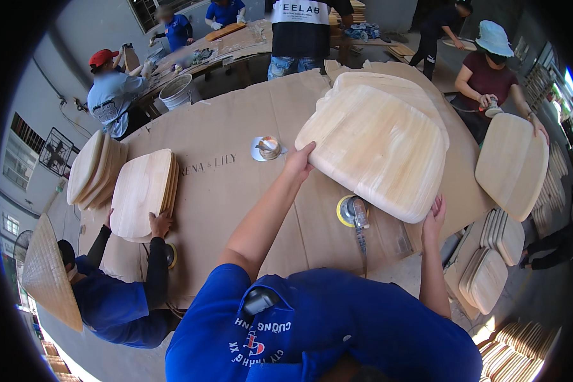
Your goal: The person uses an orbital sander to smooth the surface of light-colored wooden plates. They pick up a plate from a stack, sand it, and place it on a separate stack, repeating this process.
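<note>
The person's left hand [300, 160] and right hand [434, 218] hold with fingers a pale rounded wooden panel [379, 149]; near this panel lies a round yellow-rimmed sander [347, 211]

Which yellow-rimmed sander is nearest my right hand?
The sander below the wooden panel, left of your right hand; the other is by a dark sleeve.

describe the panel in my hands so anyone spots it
Find the brown cardboard-covered table, then the round yellow-rimmed sander nearest you. Beyond is a pale, round-cornered wooden panel; unlike the panels behind, it sits between your left hand and right hand.
</note>
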The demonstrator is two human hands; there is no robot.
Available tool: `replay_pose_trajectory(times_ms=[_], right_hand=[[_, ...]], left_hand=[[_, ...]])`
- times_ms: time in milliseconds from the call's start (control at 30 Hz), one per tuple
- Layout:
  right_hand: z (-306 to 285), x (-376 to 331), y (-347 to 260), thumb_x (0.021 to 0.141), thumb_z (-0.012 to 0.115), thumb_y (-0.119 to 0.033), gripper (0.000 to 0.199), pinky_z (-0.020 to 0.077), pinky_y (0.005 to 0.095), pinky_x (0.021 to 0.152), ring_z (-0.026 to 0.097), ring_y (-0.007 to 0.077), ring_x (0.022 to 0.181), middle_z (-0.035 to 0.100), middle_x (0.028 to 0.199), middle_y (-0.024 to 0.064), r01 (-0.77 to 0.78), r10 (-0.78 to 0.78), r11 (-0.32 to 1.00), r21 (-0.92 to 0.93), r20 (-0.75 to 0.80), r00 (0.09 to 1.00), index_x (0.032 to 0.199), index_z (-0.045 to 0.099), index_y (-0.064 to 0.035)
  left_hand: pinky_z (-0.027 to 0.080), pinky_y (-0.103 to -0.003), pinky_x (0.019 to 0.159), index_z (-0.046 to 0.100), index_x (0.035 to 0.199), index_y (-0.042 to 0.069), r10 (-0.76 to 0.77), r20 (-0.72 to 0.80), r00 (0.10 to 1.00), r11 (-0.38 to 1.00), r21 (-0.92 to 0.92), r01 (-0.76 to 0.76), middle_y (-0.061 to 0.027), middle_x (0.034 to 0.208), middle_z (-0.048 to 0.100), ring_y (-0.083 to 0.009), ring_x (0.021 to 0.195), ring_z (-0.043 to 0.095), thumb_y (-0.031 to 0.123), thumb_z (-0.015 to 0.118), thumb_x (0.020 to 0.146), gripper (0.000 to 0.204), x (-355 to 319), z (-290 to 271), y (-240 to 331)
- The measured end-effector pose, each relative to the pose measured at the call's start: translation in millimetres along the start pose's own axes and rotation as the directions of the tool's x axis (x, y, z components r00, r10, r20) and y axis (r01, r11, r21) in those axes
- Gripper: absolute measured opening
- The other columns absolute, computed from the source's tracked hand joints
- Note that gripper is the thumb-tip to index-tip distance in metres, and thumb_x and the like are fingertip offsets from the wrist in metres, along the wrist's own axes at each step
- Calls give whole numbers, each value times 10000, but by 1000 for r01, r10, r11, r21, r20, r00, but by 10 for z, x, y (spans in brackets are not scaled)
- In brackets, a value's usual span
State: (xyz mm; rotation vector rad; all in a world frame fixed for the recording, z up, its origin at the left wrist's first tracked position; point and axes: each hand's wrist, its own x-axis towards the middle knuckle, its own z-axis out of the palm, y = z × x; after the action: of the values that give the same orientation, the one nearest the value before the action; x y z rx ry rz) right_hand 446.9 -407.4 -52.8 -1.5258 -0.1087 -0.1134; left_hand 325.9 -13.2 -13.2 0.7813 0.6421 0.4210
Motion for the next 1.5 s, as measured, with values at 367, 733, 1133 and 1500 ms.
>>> replay_pose_trajectory(times_ms=[367,733,1133,1500], right_hand=[[226,578,-643,910,566,-233,444,555,367,827,660,262,971,649,1062,167,-539,417,842,31,597,685,1253,503,41],[1992,-315,-1120,916,560,-243,448,561,378,783,682,265,893,660,1084,204,-824,613,518,-229,771,171,1229,521,76],[3071,-2149,662,936,510,-537,734,469,432,988,502,283,1259,485,1379,185,-317,644,488,-813,581,-498,1425,347,-14],[3480,-2532,431,956,559,-387,638,497,336,861,596,242,1056,519,1283,169,168,279,959,-228,862,-422,1440,310,-56]], left_hand=[[619,-326,704,288,1376,60,59,30,998,998,-8,-59,-148,1228,507,-233,974,641,83,699,821,691,-1739,-521,60],[474,-305,857,466,1212,-120,610,-466,641,790,297,-536,-166,1077,595,-192,957,602,184,631,850,501,-3135,-1186,964],[495,-308,801,534,1160,-92,868,-395,300,465,859,-216,-138,978,668,-182,873,631,218,701,780,518,-3603,-1387,1064],[541,-334,715,474,1303,-45,865,-3,502,101,981,-168,-184,949,692,-295,795,703,238,685,728,674,-3369,-1166,1187]])
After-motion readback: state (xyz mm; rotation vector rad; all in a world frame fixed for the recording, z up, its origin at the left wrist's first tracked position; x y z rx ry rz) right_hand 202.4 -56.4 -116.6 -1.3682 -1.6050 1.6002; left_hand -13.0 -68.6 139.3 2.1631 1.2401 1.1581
